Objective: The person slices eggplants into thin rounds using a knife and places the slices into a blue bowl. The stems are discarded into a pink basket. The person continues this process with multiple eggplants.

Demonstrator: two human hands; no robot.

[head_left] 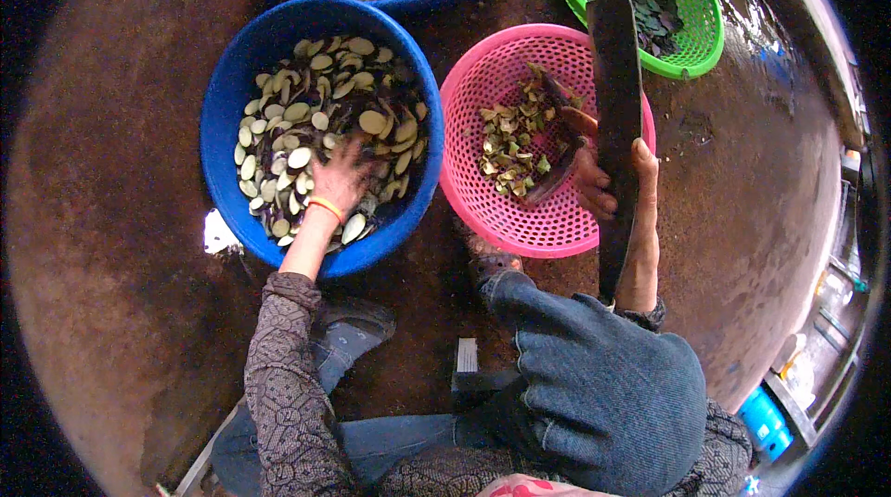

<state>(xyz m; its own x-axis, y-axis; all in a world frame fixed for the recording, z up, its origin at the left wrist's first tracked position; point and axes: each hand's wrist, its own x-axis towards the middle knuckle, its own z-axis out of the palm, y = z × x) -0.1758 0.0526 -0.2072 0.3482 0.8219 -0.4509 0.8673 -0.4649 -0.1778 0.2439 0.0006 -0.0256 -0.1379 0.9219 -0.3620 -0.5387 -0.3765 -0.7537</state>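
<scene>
My left hand point(342, 180), blurred at the fingers, is spread among sliced eggplant point(295, 113) in water inside the blue basin point(215, 130). A yellow-orange band circles its wrist. On the right, a tall dark knife blade point(616, 98) stands upright in front of my right hand point(599, 183) and hides much of it. The thumb shows right of the blade and curled fingers show left of it; what they grip is hidden. Close to those fingers, purple eggplants point(554, 183) and pale trimmed tops point(506, 140) lie in the pink basket point(464, 195).
Behind stand another blue tub point(422, 5) with pale green produce and a pink basket, and a green basket point(710, 33) of dark leaves. My denim-covered knee point(613, 386) rises below the blade. A dark wooden block point(478, 386) lies between my legs on the brown wet floor point(111, 219).
</scene>
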